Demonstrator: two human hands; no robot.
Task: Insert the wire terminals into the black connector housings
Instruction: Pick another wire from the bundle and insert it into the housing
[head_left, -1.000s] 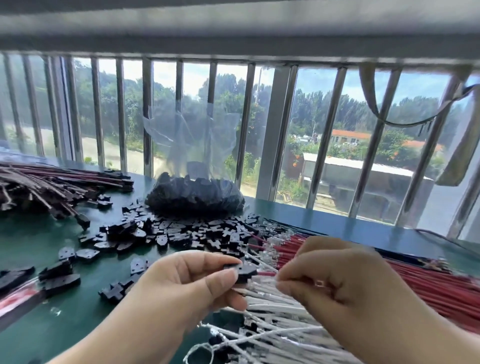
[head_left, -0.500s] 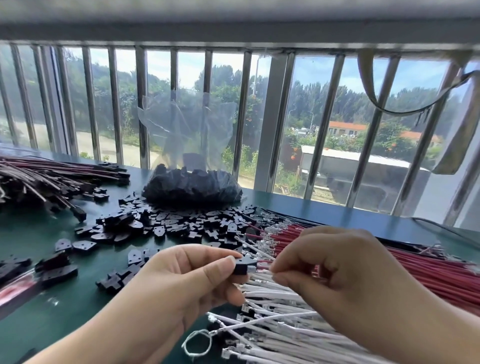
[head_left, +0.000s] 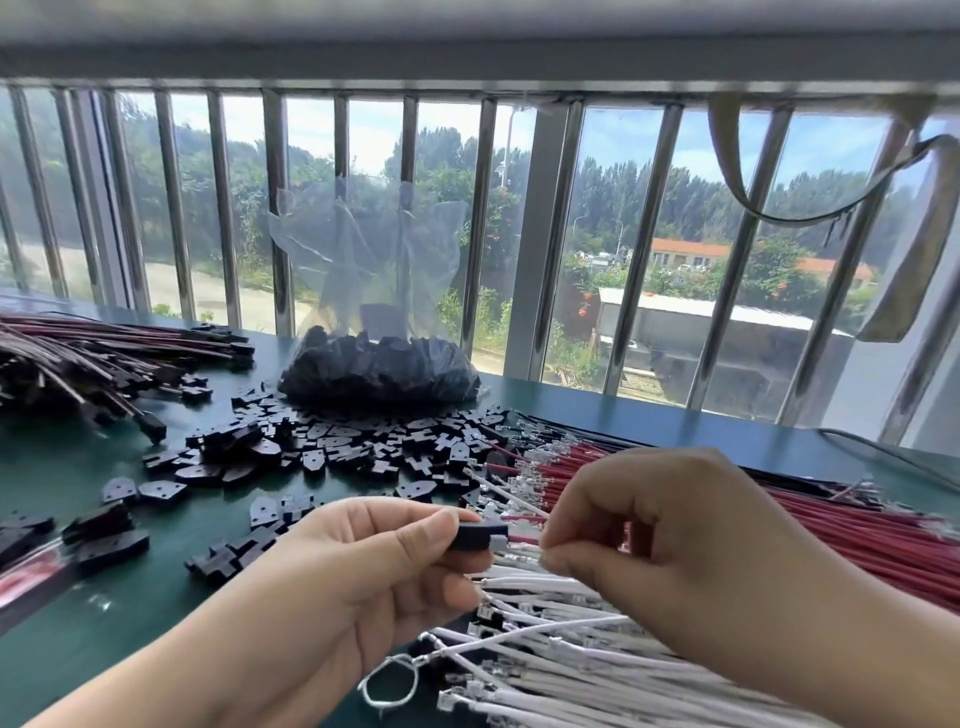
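My left hand (head_left: 358, 577) pinches a small black connector housing (head_left: 475, 535) between thumb and forefinger, held above the table. My right hand (head_left: 660, 545) pinches a red wire (head_left: 522, 531) by its end, and the wire's metal terminal touches the housing's right face. Under my hands lies a bundle of white wires (head_left: 561, 660) with clear terminals. A bundle of red wires (head_left: 831, 530) stretches away to the right. Loose black housings (head_left: 332, 441) are scattered across the green table (head_left: 104, 634).
A clear plastic bag (head_left: 379, 364) full of black housings stands at the table's back by the barred window. Finished wire assemblies (head_left: 88, 358) are piled at the far left. More housings (head_left: 98, 530) lie at the left edge. A thin black cable (head_left: 883, 457) runs along the right.
My two hands have come together: the right hand brought the red wire's terminal up to the housing held in the left. The camera tilted down slightly.
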